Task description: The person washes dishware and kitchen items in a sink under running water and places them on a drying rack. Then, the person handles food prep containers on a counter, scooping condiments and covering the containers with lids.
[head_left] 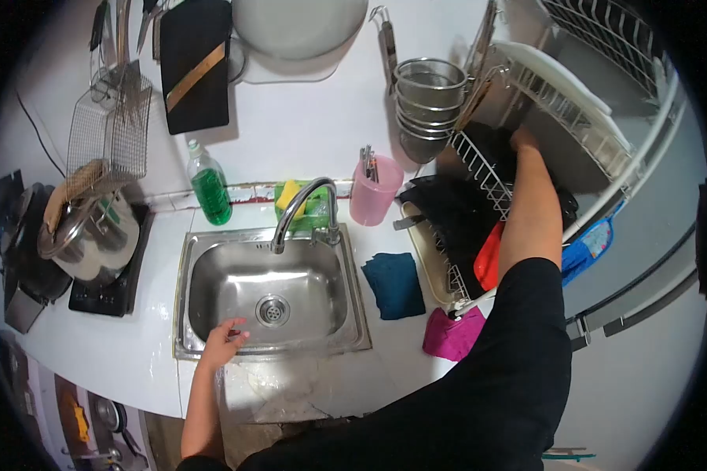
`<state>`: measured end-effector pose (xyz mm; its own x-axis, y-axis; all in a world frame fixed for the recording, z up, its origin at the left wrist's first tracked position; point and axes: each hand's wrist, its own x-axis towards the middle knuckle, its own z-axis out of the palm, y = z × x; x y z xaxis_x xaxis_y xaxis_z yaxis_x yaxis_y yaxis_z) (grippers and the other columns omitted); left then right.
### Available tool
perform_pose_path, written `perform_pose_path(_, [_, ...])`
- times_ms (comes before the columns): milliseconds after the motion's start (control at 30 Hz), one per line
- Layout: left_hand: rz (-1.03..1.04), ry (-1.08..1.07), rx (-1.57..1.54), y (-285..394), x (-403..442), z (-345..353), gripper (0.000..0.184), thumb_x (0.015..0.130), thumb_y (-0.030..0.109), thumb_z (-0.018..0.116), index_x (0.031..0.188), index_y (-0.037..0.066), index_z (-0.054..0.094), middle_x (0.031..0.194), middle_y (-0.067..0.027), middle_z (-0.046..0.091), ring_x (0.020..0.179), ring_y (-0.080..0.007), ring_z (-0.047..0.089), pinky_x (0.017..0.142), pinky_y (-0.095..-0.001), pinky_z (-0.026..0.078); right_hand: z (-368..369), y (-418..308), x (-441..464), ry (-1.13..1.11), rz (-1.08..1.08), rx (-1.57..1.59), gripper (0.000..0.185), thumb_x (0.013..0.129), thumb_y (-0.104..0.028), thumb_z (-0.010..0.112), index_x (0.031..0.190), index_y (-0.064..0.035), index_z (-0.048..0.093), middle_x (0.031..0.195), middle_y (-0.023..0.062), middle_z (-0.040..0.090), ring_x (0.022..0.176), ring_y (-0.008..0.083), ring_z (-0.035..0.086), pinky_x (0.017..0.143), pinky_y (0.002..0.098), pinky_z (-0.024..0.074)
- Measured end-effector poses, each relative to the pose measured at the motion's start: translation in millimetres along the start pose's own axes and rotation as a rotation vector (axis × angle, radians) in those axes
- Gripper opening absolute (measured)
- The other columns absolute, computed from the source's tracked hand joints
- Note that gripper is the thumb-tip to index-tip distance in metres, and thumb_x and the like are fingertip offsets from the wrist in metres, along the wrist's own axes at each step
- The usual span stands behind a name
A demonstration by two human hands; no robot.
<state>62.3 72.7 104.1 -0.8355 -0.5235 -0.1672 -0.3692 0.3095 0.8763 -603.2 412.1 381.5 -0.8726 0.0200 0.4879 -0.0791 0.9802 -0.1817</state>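
My left hand (223, 344) hovers over the front left rim of the steel sink (212, 290). Its fingers are loosely bent and apart, with nothing visible held in them. The basin shows bare metal around its drain (272, 311), below the curved faucet (298, 206). Stretched far to the right, my right hand (524, 140) reaches into the white wire dish rack (487, 177). Dark items (448, 216) lie in the rack near it. The fingers of that hand are hidden, so what it touches cannot be made out.
Behind the sink stand a green soap bottle (210, 188), a yellow sponge (288, 193) and a pink cup (377, 192) with utensils. A folded teal cloth (394, 285) lies right of the sink. A steel pot (102, 239) stands left. Strainers (430, 102) hang near the rack.
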Motion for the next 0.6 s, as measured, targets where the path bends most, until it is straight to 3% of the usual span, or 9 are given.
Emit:
perform_pose_path(33, [-0.020, 0.002, -0.004, -3, 0, -2, 0.037, 0.077, 0.020, 0.064, 0.108, 0.003, 0.053, 0.099, -0.0138, 0.057, 0.086, -0.0181, 0.057, 0.073, -0.0279, 0.046, -3, 4, 1, -0.185, -0.186, -0.310, 0.030, 0.079, -0.015, 0.045, 0.103, -0.0029, 0.059, 0.112, 0.0202, 0.052, 0.106, 0.0342, 0.050, 0.089, 0.0406, 0.0398])
perform_pose_path(100, [-0.096, -0.007, -0.002, -8, 0, -4, 0.036, 0.076, 0.020, 0.064, 0.107, 0.003, 0.054, 0.094, -0.0133, 0.058, 0.083, -0.0174, 0.058, 0.072, -0.0284, 0.046, 24, 20, 27, -0.260, -0.113, -0.238, 0.030, 0.079, -0.016, 0.045, 0.103, -0.0026, 0.058, 0.111, 0.0214, 0.053, 0.103, 0.0344, 0.051, 0.086, 0.0414, 0.0416])
perform_pose_path(233, [0.199, 0.073, 0.246, 18, 21, -10, 0.038, 0.077, 0.031, 0.060, 0.102, 0.003, 0.057, 0.089, -0.0139, 0.061, 0.077, -0.0245, 0.058, 0.068, -0.0312, 0.045, -13, 1, 9, -0.121, -0.308, -0.514, 0.029, 0.079, -0.018, 0.047, 0.099, -0.0021, 0.059, 0.108, 0.0206, 0.055, 0.099, 0.0359, 0.053, 0.082, 0.0425, 0.0432])
perform_pose_path(333, [0.339, 0.137, 0.111, 42, 51, -17, 0.024, 0.079, 0.022, 0.058, 0.096, 0.005, 0.061, 0.070, -0.0091, 0.057, 0.061, -0.0159, 0.050, 0.058, -0.0303, 0.041, -50, -20, 8, 0.003, -0.392, -0.563, 0.029, 0.078, -0.020, 0.048, 0.097, -0.0017, 0.060, 0.105, 0.0200, 0.056, 0.095, 0.0371, 0.055, 0.080, 0.0434, 0.0443])
perform_pose_path(400, [0.461, 0.208, 0.075, 60, 73, -29, 0.023, 0.081, 0.019, 0.056, 0.097, 0.004, 0.061, 0.077, -0.0105, 0.061, 0.067, -0.0152, 0.055, 0.064, -0.0277, 0.044, -61, -16, 32, -0.268, -0.362, 0.211, 0.036, 0.083, -0.029, 0.043, 0.095, 0.0008, 0.060, 0.100, 0.0187, 0.059, 0.094, 0.0338, 0.056, 0.080, 0.0415, 0.0418])
perform_pose_path(433, [0.415, 0.240, 0.129, 65, 83, -36, 0.023, 0.081, 0.021, 0.055, 0.097, 0.005, 0.061, 0.078, -0.0073, 0.062, 0.069, -0.0163, 0.057, 0.064, -0.0283, 0.044, -71, -39, -11, -0.213, -0.226, 0.172, 0.035, 0.083, -0.028, 0.044, 0.094, 0.0014, 0.060, 0.097, 0.0177, 0.060, 0.091, 0.0324, 0.057, 0.078, 0.0396, 0.0422])
perform_pose_path(467, [0.392, 0.282, -0.141, 68, 82, -37, 0.024, 0.081, 0.023, 0.055, 0.096, 0.005, 0.062, 0.079, -0.0066, 0.062, 0.071, -0.0169, 0.058, 0.064, -0.0284, 0.045, -66, -26, -28, 0.049, -0.570, 0.182, 0.037, 0.080, -0.031, 0.050, 0.095, 0.0008, 0.059, 0.086, 0.0150, 0.062, 0.079, 0.0265, 0.058, 0.070, 0.0357, 0.0416])
perform_pose_path(567, [0.238, 0.060, -0.970, -6, 145, -19, 0.026, 0.081, 0.027, 0.054, 0.092, 0.005, 0.063, 0.088, -0.0081, 0.063, 0.080, -0.0198, 0.059, 0.069, -0.0302, 0.046, -113, -78, -254, -0.135, -0.426, 0.975, 0.026, 0.082, -0.025, 0.056, 0.092, -0.0013, 0.061, 0.079, 0.0033, 0.057, 0.070, 0.0101, 0.050, 0.065, 0.0244, 0.0407])
perform_pose_path(600, [0.113, 0.102, -0.084, -28, 139, 0, 0.027, 0.079, 0.025, 0.056, 0.094, 0.004, 0.062, 0.090, -0.0092, 0.063, 0.083, -0.0222, 0.059, 0.072, -0.0342, 0.046, -90, -93, -317, -0.297, -0.502, 1.505, 0.022, 0.082, -0.024, 0.056, 0.086, -0.0025, 0.061, 0.073, 0.0021, 0.055, 0.068, 0.0099, 0.049, 0.063, 0.0249, 0.0404])
